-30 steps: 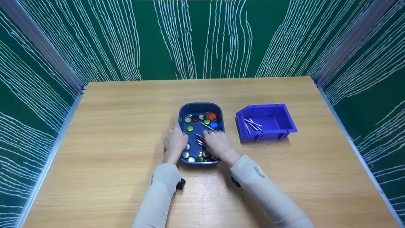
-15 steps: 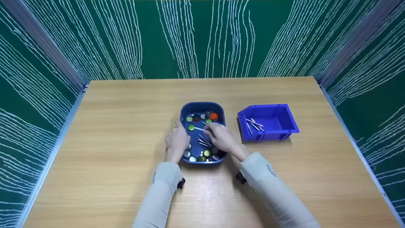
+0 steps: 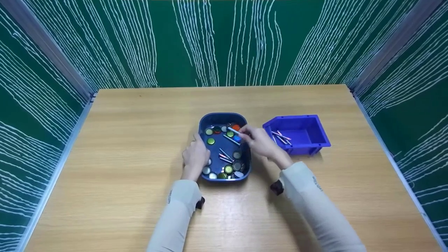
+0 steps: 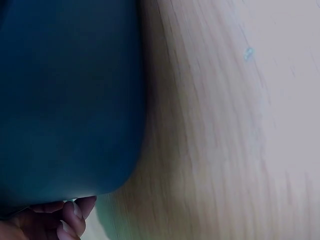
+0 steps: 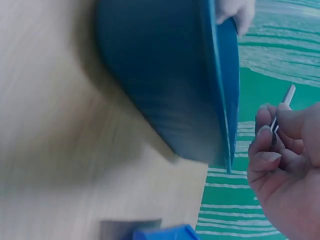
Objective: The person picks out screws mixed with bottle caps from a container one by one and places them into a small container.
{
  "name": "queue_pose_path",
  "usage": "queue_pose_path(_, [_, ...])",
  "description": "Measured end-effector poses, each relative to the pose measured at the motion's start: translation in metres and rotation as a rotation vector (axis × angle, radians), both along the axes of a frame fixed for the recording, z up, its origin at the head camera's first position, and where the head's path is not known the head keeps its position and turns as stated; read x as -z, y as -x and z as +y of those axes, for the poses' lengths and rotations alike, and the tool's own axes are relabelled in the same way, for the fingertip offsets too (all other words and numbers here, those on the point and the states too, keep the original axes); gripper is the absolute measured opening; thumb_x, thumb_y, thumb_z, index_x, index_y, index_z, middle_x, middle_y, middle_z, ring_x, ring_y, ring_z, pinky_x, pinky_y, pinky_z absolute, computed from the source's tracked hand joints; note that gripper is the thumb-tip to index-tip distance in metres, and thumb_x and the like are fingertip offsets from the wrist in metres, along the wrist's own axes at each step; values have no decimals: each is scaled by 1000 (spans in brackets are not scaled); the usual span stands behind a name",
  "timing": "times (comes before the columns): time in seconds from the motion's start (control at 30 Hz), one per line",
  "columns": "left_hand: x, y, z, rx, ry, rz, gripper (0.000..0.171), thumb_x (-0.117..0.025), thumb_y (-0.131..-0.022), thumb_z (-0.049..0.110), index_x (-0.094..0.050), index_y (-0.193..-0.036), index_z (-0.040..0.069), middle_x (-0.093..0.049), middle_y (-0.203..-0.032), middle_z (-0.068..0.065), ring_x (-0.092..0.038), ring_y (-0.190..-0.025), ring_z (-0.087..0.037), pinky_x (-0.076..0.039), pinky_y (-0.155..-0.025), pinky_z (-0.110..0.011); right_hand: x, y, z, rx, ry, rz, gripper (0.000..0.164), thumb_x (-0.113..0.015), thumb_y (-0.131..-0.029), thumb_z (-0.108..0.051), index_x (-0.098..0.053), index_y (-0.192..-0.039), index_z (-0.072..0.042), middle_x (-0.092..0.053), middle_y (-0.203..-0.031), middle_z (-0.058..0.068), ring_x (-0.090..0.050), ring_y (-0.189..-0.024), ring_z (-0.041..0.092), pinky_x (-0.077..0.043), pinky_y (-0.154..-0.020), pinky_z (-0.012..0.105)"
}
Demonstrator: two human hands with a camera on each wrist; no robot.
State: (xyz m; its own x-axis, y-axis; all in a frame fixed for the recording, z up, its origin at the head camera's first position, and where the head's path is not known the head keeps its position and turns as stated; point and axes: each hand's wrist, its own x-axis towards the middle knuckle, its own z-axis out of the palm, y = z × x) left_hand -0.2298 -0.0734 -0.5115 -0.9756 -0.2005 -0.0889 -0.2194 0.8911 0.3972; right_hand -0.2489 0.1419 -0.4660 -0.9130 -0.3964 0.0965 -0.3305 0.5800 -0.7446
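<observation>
In the head view, my left hand grips the left rim of a dark blue tray. Its fingers curl by the tray wall in the left wrist view. My right hand pinches a slim silver clip between thumb and fingers, over the tray's right rim. In the right wrist view this clip points up out of the fingertips. Inside the tray lie several similar clips and several bottle caps, green, silver, orange and blue.
A purple-blue open bin stands right of the tray, with several slim clips at its left end. Both containers sit on a wooden table. Green walls with white wavy lines enclose the table on the sides and back.
My right hand has come up from among the clips in the tray and moved right, with one clip pinched in it. The left hand stays on the rim.
</observation>
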Motion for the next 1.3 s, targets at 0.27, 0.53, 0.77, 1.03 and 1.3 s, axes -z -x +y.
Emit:
queue_pose_path(0.27, [1, 0, -1, -5, -3, 5, 53, -57, -93, 19, -38, -139, 2, -70, -108, -21, -71, -92, -38, -55, -77, -50, -10, 7, 32, 44, 36, -37, 19, -53, -100, -10, -63, -106, 4, -66, -88, 18, -57, -77, 19, -43, -68, 23])
queue_pose_path(0.53, [2, -1, 0, -13, -12, 17, 49, -58, -92, 20, -41, -134, 2, -70, -109, -21, -70, -95, -39, -54, -79, -52, -16, 13, 66, 86, 14, -137, 22, -54, -101, -19, -60, -110, 1, -56, -91, 6, -49, -79, 16, -40, -69, 25])
queue_pose_path(0.77, [1, -1, 0, -14, -7, 14, 47, -58, -93, 21, -41, -133, 3, -70, -108, -20, -70, -95, -38, -54, -79, -51, -14, 18, 96, 121, -61, -127, 22, -52, -102, -19, -62, -109, -1, -60, -90, 8, -51, -75, 14, -41, -64, 23])
queue_pose_path(1.03, [1, 0, 0, -14, -9, 1, 55, -58, -93, 20, -38, -140, 3, -70, -110, -20, -70, -96, -37, -54, -80, -50, 0, 21, 122, 199, -180, -116, 22, -55, -101, -19, -65, -108, -2, -65, -98, 12, -55, -86, 20, -43, -75, 31])
queue_pose_path(1.3, [0, 0, 0, -21, -18, -2, 51, -58, -93, 20, -40, -138, 4, -70, -110, -20, -70, -96, -37, -54, -81, -51, 11, 24, 137, 261, -332, -47, 22, -56, -95, -7, -65, -107, 9, -68, -100, 25, -60, -90, 33, -47, -84, 50])
